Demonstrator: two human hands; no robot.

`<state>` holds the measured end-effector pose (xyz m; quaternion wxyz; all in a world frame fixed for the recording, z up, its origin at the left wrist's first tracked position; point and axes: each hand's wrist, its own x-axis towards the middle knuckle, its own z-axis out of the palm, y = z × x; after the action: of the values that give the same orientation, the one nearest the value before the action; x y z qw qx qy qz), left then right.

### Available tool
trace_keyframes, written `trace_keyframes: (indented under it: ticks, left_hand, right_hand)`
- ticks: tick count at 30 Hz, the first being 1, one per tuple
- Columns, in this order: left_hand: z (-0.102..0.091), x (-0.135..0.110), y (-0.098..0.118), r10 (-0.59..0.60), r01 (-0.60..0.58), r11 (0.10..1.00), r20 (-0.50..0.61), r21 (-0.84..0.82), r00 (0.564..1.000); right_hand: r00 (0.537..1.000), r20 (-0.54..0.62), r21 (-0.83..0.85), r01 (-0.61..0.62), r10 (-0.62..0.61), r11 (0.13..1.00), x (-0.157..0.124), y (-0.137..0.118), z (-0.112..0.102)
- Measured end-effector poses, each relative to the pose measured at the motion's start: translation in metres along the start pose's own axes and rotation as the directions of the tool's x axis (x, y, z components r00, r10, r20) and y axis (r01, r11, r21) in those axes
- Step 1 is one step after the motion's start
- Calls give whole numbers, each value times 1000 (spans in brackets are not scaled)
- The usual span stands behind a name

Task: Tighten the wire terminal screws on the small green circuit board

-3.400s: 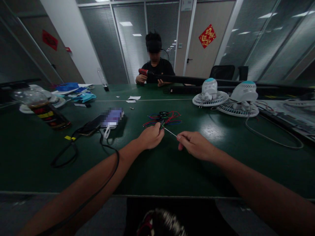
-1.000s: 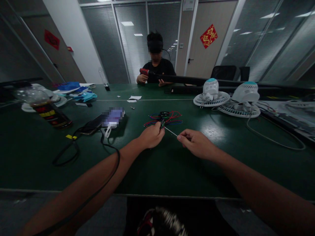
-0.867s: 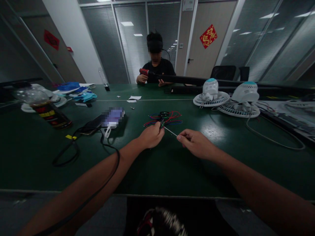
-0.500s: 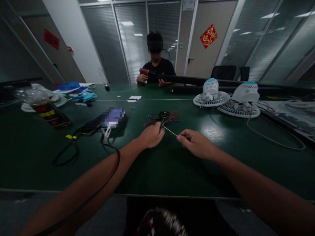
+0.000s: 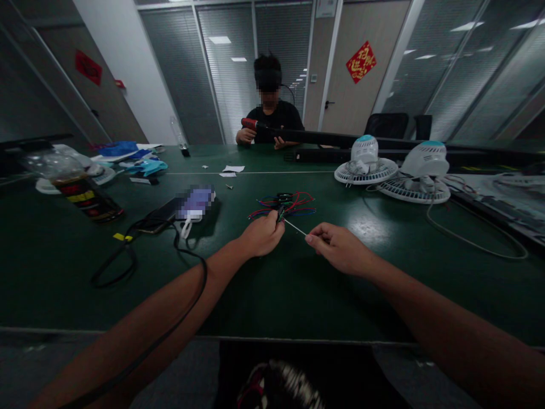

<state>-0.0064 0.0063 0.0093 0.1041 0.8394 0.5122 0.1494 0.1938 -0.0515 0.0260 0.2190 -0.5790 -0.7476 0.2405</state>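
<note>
A bundle of red, blue, green and black wires (image 5: pixel 286 204) lies on the dark green table (image 5: pixel 272 284). My left hand (image 5: pixel 260 236) is closed in a pinch on the near end of that bundle. A thin pale strand (image 5: pixel 294 228) runs from the pinch to my right hand (image 5: pixel 336 248), whose thumb and forefinger are closed on its other end. The two hands sit about a hand's width apart, just above the table.
Two white fan housings (image 5: pixel 365 159) (image 5: pixel 419 170) with a trailing cable stand at the right. A phone (image 5: pixel 187 207) with a black cable lies left, beside a bottle (image 5: pixel 70 184) on its side. Paper scraps (image 5: pixel 232 169) lie further back. Across the table a person (image 5: pixel 270 122) holds a red-handled tool.
Hardly anything differs: both hands keep their pinch on the wires and the strand, with only a slight shift of the view.
</note>
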Motion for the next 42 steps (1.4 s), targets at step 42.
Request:
trace_keyframes:
  ticks: [42]
  left_hand:
    - [1, 1, -1, 25, -25, 999, 10, 47, 1000]
  right_hand:
    - [996, 93, 38, -11, 8, 999, -3, -2, 1]
